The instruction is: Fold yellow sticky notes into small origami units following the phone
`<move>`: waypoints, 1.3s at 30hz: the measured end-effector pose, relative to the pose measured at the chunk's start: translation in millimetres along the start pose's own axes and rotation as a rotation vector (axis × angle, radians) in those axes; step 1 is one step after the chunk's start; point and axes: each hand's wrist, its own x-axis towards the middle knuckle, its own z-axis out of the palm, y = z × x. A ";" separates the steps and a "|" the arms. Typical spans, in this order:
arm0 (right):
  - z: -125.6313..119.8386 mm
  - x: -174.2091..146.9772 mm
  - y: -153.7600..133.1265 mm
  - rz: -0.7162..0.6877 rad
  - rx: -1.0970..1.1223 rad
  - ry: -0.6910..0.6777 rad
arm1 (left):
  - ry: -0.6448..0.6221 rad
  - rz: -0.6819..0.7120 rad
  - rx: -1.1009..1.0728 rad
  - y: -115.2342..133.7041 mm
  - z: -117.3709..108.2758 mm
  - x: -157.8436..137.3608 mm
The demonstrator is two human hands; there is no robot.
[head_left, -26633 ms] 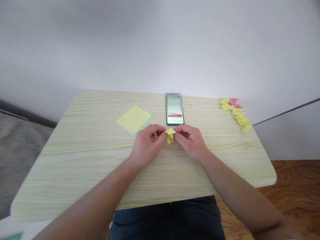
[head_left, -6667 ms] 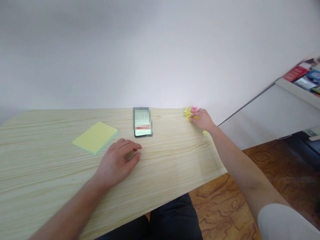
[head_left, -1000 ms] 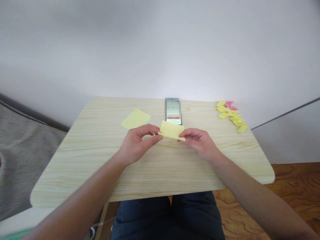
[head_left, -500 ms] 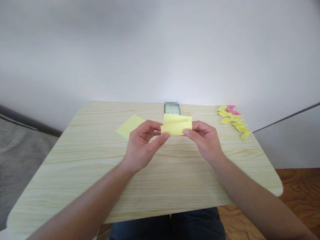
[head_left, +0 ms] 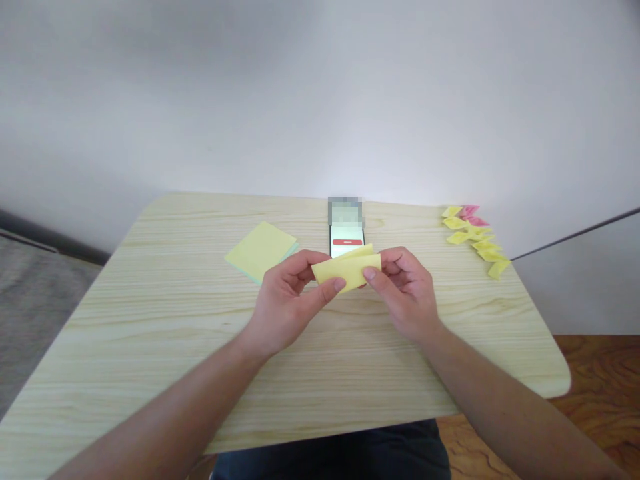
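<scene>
A folded sheet of yellow paper (head_left: 349, 269) is held up above the table, between my two hands. My left hand (head_left: 293, 293) pinches its left end, thumb on the near face and fingers behind. At the right end, my right hand (head_left: 407, 290) grips it the same way. A second layer of the sheet sticks up behind the near one, so the fold stands slightly apart. The fingertips behind the paper are partly hidden.
Left of my hands lies a stack of yellow and green paper (head_left: 261, 252). A phone (head_left: 347, 230) with a lit screen is behind the folded sheet, partly covered. Several folded yellow paper pieces (head_left: 487, 251) and pink ones (head_left: 470, 213) line the right side of the wooden table (head_left: 350, 373).
The upper layer of yellow paper has come down toward the near layer, and the sheet is tilted and lower. More of the phone shows. The view has shifted slightly.
</scene>
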 end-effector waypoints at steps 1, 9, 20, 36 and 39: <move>0.4 0.0 0.1 0.000 -0.002 0.010 | 0.002 0.002 0.021 -0.4 0.2 -0.6; -1.0 -3.1 4.1 -0.014 -0.080 0.029 | -0.003 0.030 0.070 -3.0 2.0 -2.3; 0.9 2.9 -1.4 0.049 0.041 0.029 | -0.036 0.051 0.089 0.6 3.3 -3.4; -1.9 -2.1 0.7 -0.010 -0.048 -0.074 | -0.042 0.088 0.225 5.9 0.9 -4.7; -2.6 -0.4 1.4 0.063 0.048 -0.100 | 0.033 0.080 0.162 6.3 2.2 -4.8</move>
